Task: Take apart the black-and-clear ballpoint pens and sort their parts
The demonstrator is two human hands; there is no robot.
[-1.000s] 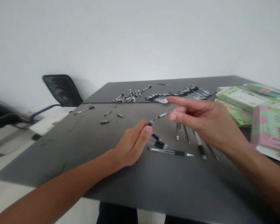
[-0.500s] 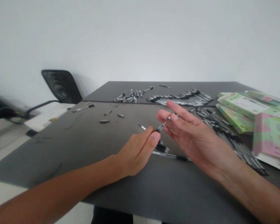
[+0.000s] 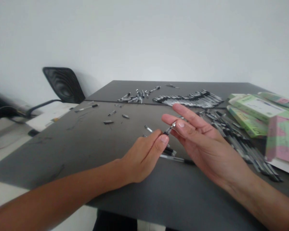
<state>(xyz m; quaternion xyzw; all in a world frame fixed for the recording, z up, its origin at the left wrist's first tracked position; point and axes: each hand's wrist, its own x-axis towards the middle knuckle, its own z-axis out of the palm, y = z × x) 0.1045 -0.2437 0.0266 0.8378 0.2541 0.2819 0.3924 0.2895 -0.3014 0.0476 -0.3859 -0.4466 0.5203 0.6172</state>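
Left hand [image 3: 145, 158]: thumb and index closed in a narrow pinch on the black grip of a pen [image 3: 168, 131], tip end poking out up and to the right. Right hand [image 3: 207, 144]: thumb and fingertips pinching a slim clear-and-silver piece [image 3: 174, 124], likely a cap; the other fingers are loosely spread.

Key state: pen tip and slim piece meet, or very nearly, in the space between the hands. Roughly in line, by my read. Can't tell if the tip is inside the piece or only against it; thumb and blur hide the joint. Both parts are off the table [image 3: 98, 144], so alignment depends on the two pinches alone.

Just beyond the fingers: a clear pen with a black grip [image 3: 174, 158] lies under the hands, partly covered, plus a small clear part [image 3: 148, 129] by the left knuckles. Right of the right hand: a messy pile of pens [image 3: 249, 149], running alongside the green boxes [image 3: 255, 106] and a pink-and-green box [image 3: 281, 134].

Farther out: a slanted row of pens [image 3: 190, 99] side by side, a jumbled cluster of small parts [image 3: 137, 97] left of it. Nearer, on the left, a few short loose pieces [image 3: 109, 122], well apart from the hands.
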